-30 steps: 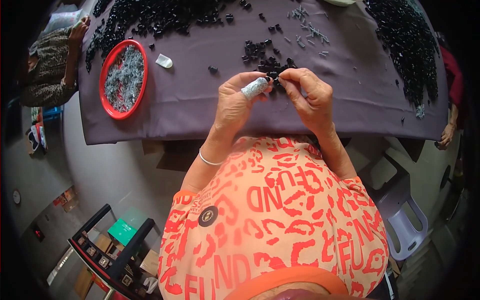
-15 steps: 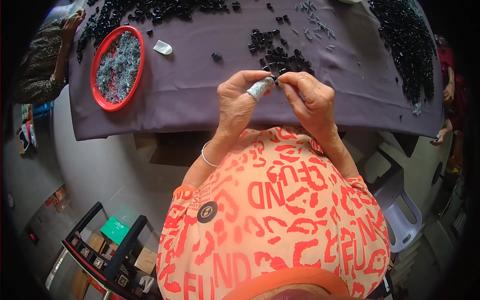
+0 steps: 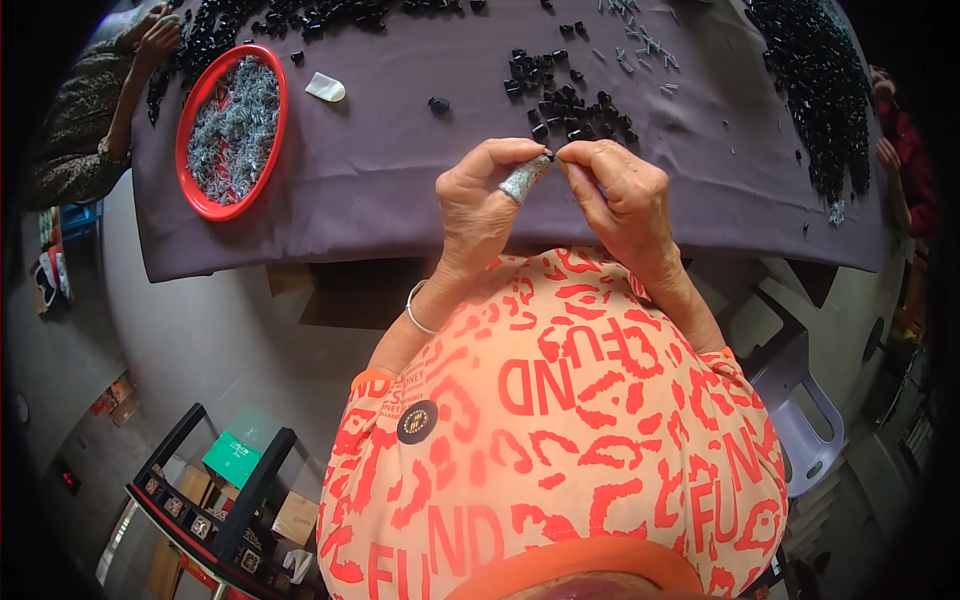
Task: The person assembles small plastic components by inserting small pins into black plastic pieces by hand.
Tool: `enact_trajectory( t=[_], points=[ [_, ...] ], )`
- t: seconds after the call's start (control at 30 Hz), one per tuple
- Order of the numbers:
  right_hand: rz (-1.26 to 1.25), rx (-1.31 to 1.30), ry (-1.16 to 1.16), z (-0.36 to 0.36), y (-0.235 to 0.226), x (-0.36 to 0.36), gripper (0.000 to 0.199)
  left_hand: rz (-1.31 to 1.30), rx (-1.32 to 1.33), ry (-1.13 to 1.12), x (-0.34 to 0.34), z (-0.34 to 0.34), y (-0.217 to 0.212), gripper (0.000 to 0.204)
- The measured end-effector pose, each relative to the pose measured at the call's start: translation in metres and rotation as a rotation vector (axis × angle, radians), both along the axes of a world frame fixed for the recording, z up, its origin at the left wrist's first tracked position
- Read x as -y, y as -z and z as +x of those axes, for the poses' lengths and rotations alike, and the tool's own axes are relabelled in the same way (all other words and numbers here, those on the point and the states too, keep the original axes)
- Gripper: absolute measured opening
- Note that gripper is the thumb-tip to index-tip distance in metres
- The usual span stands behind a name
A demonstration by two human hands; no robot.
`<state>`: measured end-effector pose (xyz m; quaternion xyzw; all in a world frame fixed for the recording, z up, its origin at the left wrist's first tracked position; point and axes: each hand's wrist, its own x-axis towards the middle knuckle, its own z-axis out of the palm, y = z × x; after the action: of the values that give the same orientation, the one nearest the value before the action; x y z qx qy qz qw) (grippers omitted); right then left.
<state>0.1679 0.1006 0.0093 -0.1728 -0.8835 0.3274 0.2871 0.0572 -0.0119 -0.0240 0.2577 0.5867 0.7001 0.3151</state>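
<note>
Just beyond the near edge of the table, in the middle, the left hand [image 3: 475, 205] is holding a small black piece [image 3: 549, 156] between thumb and fingertips, which are pressing narrowly together around it. A silvery-white wrap [image 3: 523, 180] is covering one finger of that hand, and a pale bracelet [image 3: 415, 308] is circling the wrist. The right hand [image 3: 628, 195] is facing it from the right, its thumb and forefinger closing to a narrow gap right beside the piece; whether they are gripping anything, I cannot tell. A loose cluster of black pieces [image 3: 573, 112] is lying just beyond the hands on the dark purple cloth [image 3: 350, 180], and a single black piece [image 3: 438, 104] is sitting apart to its left. Farther to the left, a red bowl [image 3: 222, 211] is holding many thin grey pieces [image 3: 235, 125], while a small white object [image 3: 325, 87] is resting near its right side. More thin grey pieces are lying scattered beyond the cluster, toward the right. Heaps of black pieces are spreading across the far left and far right. Beyond the left edge, a co-worker's hand [image 3: 158, 42] is showing, and a red sleeve [image 3: 912, 165] is appearing at the right.
</note>
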Motion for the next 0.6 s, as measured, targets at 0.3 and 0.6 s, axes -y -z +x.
enact_trajectory(
  t=[0.3,0.6],
  points=[
    [-0.038,0.107,-0.028,-0.0015,0.0021,0.0021,0.013,0.0,0.05,0.036,0.0036,-0.0008,0.0044,0.016],
    [-0.419,0.103,0.017,-0.0018,-0.0001,0.0041,0.012,0.025,0.405,0.061,0.0088,-0.0049,0.0113,0.013]
  ],
)
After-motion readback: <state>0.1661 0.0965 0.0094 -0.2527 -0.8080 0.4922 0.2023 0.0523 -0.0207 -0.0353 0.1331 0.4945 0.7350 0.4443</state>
